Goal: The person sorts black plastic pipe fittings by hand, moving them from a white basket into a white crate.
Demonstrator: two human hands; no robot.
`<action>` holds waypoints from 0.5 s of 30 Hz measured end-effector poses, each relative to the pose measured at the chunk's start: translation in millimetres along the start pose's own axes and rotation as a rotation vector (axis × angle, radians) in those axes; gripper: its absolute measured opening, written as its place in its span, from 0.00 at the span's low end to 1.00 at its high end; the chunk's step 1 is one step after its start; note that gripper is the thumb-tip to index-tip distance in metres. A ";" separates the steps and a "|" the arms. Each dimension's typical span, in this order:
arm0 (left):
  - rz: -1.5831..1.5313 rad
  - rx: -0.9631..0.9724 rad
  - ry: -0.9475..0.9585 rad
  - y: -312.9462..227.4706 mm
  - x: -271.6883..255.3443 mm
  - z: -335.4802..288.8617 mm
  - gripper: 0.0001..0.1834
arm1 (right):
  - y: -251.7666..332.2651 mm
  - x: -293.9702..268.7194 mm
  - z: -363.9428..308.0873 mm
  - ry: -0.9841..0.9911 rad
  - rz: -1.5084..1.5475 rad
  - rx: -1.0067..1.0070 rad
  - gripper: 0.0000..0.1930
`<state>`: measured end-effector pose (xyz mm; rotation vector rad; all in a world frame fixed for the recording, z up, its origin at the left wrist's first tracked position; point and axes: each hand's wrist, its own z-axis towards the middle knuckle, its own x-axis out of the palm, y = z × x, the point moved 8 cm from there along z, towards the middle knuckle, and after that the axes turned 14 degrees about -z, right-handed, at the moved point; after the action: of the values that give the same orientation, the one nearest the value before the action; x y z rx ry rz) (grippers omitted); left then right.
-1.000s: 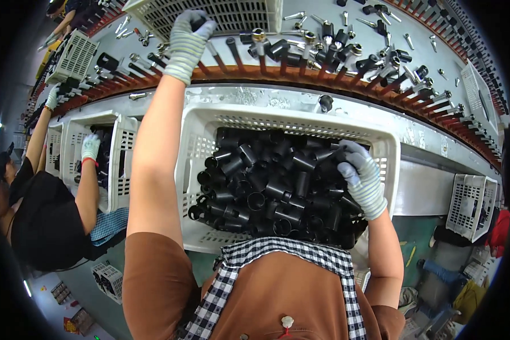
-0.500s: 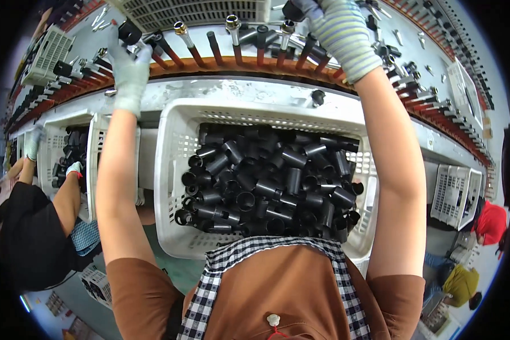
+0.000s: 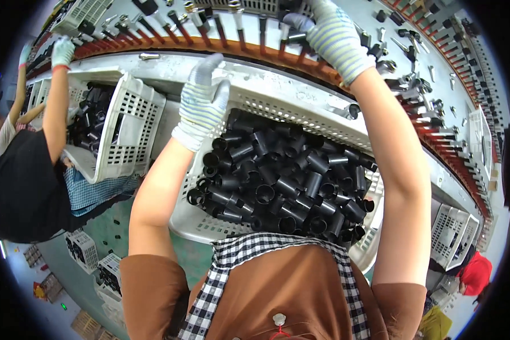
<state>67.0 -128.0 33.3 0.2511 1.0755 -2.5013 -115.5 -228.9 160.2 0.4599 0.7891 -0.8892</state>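
Note:
My left hand, in a striped knit glove, hovers over the far left corner of a white plastic basket heaped with short black tubes. Its back faces me, so its palm is hidden. My right hand, gloved the same way, is raised to the rack of metal pins beyond the basket. Its fingers are closed around a dark tube at one of the pins.
The orange-edged pin rack curves off to the right, some pins bearing black tubes. On my left a person in a black top reaches a gloved hand to the rack above a second white basket of tubes. More white baskets stand lower right.
My left hand has come down from the rack to the basket's far left corner. My right hand, in the basket a second ago, went up to the pins and stays there.

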 end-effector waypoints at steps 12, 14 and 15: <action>0.246 0.043 0.411 -8.6 30.9 2.4 0.19 | -144.2 -118.7 -19.3 -0.512 0.448 0.150 0.17; 0.244 0.056 0.419 -10.2 33.6 0.7 0.19 | -131.0 -119.1 -17.7 -0.478 0.379 0.164 0.16; 0.238 0.057 0.416 -10.7 34.6 -0.2 0.19 | -118.1 -115.5 -13.7 -0.444 0.313 0.169 0.15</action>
<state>31.2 -131.3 29.2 0.8928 1.0502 -2.3192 -263.0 -227.7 235.8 0.4944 0.2272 -0.7289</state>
